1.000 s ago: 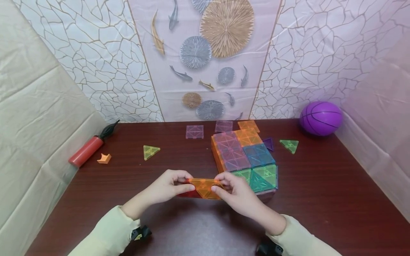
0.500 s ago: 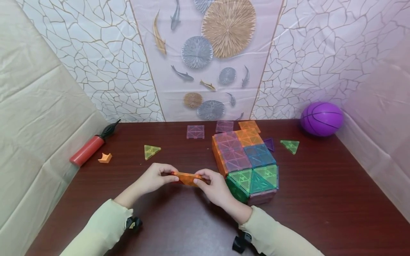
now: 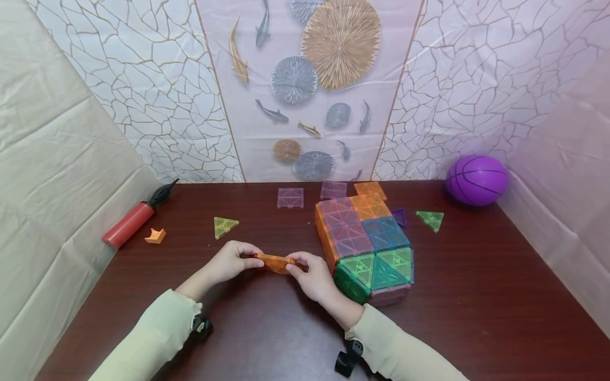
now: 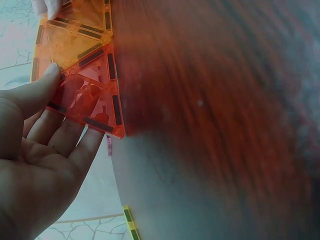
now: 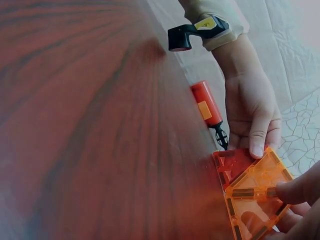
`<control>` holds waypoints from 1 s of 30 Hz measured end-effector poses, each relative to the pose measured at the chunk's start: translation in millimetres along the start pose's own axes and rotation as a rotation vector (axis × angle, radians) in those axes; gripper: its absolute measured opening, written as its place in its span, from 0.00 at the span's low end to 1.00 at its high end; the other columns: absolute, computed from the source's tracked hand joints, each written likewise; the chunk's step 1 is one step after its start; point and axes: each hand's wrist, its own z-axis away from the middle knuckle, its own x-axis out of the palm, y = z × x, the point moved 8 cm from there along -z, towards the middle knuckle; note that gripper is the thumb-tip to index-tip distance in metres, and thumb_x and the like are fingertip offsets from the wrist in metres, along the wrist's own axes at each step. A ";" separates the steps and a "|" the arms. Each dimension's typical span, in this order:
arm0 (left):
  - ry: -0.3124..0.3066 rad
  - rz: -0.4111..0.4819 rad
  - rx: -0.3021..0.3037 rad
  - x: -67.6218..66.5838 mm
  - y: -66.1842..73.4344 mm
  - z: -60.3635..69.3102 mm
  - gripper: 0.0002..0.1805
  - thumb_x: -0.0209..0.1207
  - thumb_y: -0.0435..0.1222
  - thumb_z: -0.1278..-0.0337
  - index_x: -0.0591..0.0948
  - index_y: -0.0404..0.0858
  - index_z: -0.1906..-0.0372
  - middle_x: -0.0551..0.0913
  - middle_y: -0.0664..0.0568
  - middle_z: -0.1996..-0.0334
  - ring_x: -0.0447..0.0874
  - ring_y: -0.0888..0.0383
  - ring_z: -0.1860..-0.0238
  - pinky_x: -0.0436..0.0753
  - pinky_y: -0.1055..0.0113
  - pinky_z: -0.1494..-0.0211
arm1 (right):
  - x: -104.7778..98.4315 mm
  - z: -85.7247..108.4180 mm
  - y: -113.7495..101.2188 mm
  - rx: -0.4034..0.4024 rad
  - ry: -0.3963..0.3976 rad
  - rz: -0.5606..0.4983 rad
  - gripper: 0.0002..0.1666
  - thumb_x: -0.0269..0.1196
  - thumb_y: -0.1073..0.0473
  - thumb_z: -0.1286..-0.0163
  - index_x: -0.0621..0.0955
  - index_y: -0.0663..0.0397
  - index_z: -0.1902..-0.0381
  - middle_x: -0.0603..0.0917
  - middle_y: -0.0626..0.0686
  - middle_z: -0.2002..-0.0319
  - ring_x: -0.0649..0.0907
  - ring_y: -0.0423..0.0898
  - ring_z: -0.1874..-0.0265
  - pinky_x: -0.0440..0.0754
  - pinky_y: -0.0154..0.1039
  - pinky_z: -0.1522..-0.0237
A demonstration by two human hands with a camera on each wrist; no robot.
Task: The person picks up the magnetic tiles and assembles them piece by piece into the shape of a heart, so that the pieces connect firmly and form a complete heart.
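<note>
A strip of joined magnetic tiles is held up between both hands, one end red and the rest orange. My left hand (image 3: pixel 233 261) pinches the red triangular tile (image 4: pixel 92 92), with the thumb in front near its seam with the orange and the fingers behind. My right hand (image 3: pixel 312 275) pinches the orange triangular tiles (image 5: pixel 257 200) at the other end. In the head view the strip's orange edge (image 3: pixel 275 259) faces up and its lower part is foreshortened. To the right of it stands a box-like block of magnetic tiles (image 3: pixel 345 241) in pink, orange, blue and green.
Loose tiles lie around: yellow triangle (image 3: pixel 225 227), pink squares (image 3: pixel 290 198) (image 3: pixel 333 190), orange square (image 3: pixel 370 189), purple piece (image 3: pixel 399 217), green triangle (image 3: pixel 431 220). At left are a red hand pump (image 3: pixel 128 225) and a small orange piece (image 3: pixel 155 236). A purple ball (image 3: pixel 478 180) sits far right.
Both hands have carried the tile strip left and slightly away from the body, clear of the block's front corner. The strip has tipped more edge-on to the head view. Over the last half second little moves.
</note>
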 end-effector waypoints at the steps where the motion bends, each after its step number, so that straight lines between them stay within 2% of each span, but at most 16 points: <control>1: -0.002 0.001 -0.002 0.3 -0.6 -0.6 0.06 0.66 0.30 0.46 0.86 0.32 0.64 0.86 0.47 0.69 0.76 0.57 0.67 0.76 0.71 0.65 | -0.1 0.0 0.2 0.003 -0.002 -0.003 0.08 0.63 0.66 0.34 0.84 0.61 0.58 0.87 0.58 0.61 0.84 0.48 0.62 0.81 0.38 0.60; 10: -0.017 0.009 -0.040 -0.5 -6.5 -0.4 0.10 0.67 0.32 0.47 0.85 0.32 0.60 0.87 0.47 0.65 0.80 0.57 0.62 0.79 0.67 0.56 | -2.2 0.9 3.2 0.015 -0.016 0.001 0.11 0.63 0.65 0.34 0.83 0.61 0.54 0.87 0.59 0.58 0.84 0.52 0.57 0.81 0.49 0.52; 18: -0.013 0.042 -0.060 -5.4 -6.0 0.8 0.18 0.69 0.38 0.48 0.84 0.33 0.53 0.86 0.45 0.58 0.82 0.54 0.58 0.80 0.61 0.51 | -7.3 4.2 1.6 0.032 -0.025 -0.023 0.17 0.65 0.63 0.35 0.80 0.63 0.49 0.84 0.60 0.52 0.82 0.54 0.51 0.78 0.50 0.46; 25: 0.027 0.059 -0.041 -27.8 1.3 -3.5 0.24 0.69 0.39 0.48 0.81 0.32 0.47 0.85 0.41 0.52 0.83 0.50 0.50 0.79 0.66 0.48 | -23.9 17.6 -19.2 0.016 -0.054 -0.121 0.23 0.66 0.61 0.35 0.77 0.63 0.44 0.81 0.61 0.46 0.79 0.55 0.44 0.74 0.52 0.41; 27: 0.052 0.042 -0.041 -36.1 3.9 -4.8 0.24 0.69 0.40 0.47 0.81 0.33 0.46 0.84 0.41 0.51 0.82 0.50 0.48 0.79 0.63 0.46 | -31.5 22.6 -29.0 0.000 -0.068 -0.144 0.24 0.66 0.61 0.36 0.76 0.61 0.43 0.81 0.61 0.45 0.79 0.54 0.43 0.72 0.52 0.40; 30: 0.094 0.020 -0.032 -49.1 7.1 -6.8 0.24 0.68 0.40 0.47 0.80 0.35 0.45 0.84 0.41 0.50 0.81 0.48 0.47 0.78 0.56 0.45 | -48.0 29.9 -47.3 -0.068 -0.094 -0.134 0.26 0.66 0.61 0.36 0.75 0.59 0.41 0.79 0.60 0.43 0.77 0.53 0.41 0.70 0.53 0.37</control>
